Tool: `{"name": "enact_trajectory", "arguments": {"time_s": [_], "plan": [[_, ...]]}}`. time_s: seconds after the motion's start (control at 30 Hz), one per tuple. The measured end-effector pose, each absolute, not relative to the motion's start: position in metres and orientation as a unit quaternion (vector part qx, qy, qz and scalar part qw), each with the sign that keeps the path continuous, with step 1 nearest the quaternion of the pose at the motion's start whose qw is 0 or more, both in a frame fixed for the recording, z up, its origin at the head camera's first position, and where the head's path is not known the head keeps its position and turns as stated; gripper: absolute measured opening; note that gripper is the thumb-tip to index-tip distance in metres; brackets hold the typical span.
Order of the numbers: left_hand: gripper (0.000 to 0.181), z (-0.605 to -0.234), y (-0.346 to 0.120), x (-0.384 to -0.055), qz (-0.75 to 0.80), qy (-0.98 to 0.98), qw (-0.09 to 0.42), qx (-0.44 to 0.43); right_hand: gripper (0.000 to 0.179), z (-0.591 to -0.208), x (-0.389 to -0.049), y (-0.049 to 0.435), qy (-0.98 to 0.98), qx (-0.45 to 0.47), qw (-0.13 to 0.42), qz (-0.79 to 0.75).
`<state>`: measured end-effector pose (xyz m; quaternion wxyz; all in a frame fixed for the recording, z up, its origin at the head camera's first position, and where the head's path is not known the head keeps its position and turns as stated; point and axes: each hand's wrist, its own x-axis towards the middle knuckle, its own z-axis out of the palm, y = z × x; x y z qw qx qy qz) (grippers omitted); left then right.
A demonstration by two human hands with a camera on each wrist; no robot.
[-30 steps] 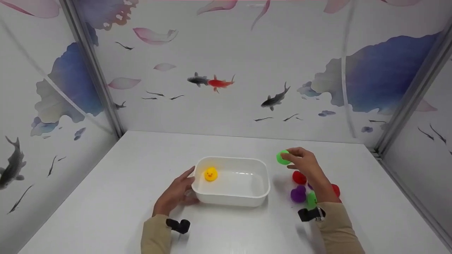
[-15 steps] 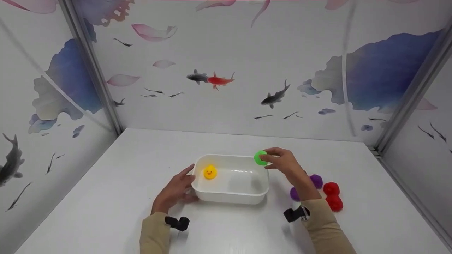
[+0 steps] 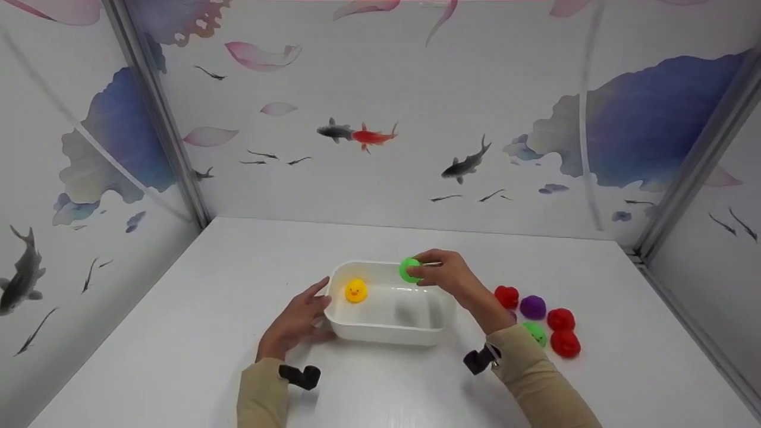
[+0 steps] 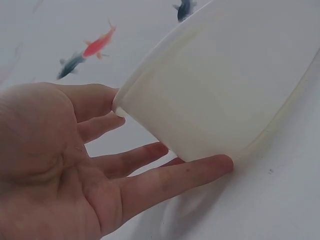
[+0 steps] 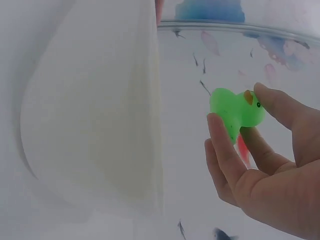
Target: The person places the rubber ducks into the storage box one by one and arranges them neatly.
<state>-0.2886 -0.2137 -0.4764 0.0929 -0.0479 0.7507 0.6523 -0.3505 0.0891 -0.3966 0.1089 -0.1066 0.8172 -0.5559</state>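
Note:
My right hand (image 3: 443,273) pinches a bright green rubber duck (image 5: 232,110) between thumb and fingertips. In the head view this duck overlaps the far rim of a white plastic basin (image 3: 386,334), right of its middle. The right wrist view shows the duck's orange beak and one eye. A yellow rubber duck (image 3: 355,291) sits in the basin's left end. My left hand (image 3: 295,321) is at the basin's left end, its fingers spread and fairly straight. In the left wrist view its fingertips (image 4: 220,164) touch the outer wall, from the rim down towards the base.
Right of the basin, several rubber ducks lie on the white table (image 3: 380,386): red ones (image 3: 560,320), purple ones (image 3: 532,307) and a green one (image 3: 535,334). My right forearm partly hides this group. Painted wall panels (image 3: 416,77) enclose the table's back and sides.
My right hand has carried the green duck leftwards, from right of the basin to over its far rim. More ducks on the table now show. The left hand and basin stay in place.

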Motion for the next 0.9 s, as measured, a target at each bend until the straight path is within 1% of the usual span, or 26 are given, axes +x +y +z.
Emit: {"name": "enact_trajectory", "arguments": {"time_s": [0.33,0.6,0.9], "plan": [[0.06,-0.477,-0.214,-0.289,0.651,0.753,0.087,-0.046,0.04,-0.399,-0.362,0.064,0.836,-0.097,0.13,-0.524],[0.06,-0.477,-0.213,-0.29,0.653,0.751,0.088,-0.048,0.039,-0.398,-0.371,0.047,0.818,-0.085,0.161,-0.546],[0.061,-0.479,-0.214,-0.289,0.652,0.752,0.087,-0.042,0.042,-0.411,-0.377,0.029,0.822,-0.049,0.176,-0.539]]}}
